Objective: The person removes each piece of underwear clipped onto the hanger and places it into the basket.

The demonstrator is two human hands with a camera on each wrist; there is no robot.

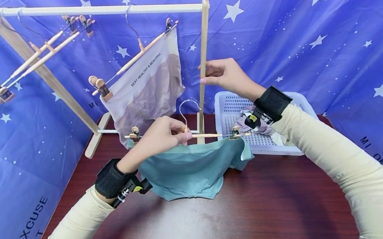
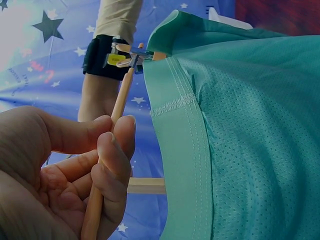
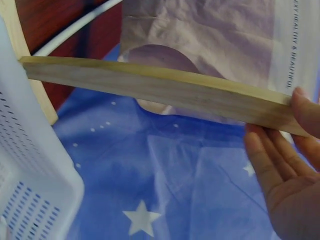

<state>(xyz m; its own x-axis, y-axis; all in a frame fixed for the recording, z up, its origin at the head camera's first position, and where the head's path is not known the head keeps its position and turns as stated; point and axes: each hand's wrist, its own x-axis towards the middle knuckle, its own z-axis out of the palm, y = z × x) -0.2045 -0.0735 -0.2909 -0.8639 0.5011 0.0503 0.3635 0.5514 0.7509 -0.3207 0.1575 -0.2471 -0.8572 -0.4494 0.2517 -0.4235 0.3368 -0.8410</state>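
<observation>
My left hand [image 1: 160,137] grips the wooden bar of a clip hanger [image 1: 207,135] near its hook. Teal underpants [image 1: 189,169] hang from the hanger's clips, their waistband along the bar; in the left wrist view, the mesh-textured fabric [image 2: 250,110] fills the right side. My right hand [image 1: 223,76] holds the right upright post [image 1: 203,41] of a wooden garment rack, thumb on one side and fingers on the other, as the right wrist view also shows. Behind the left hand, mauve underpants with a pale printed waistband [image 1: 149,81] hang from another clip hanger [image 1: 137,59] on the rack.
Two bare clip hangers [image 1: 38,59] hang at the left of the rack's top rail [image 1: 98,10]. A light blue perforated basket [image 1: 223,112] with crumpled clothing [image 1: 276,136] inside stands right of the rack on the dark red table [image 1: 272,204]. A blue starry cloth [image 1: 343,43] lies behind.
</observation>
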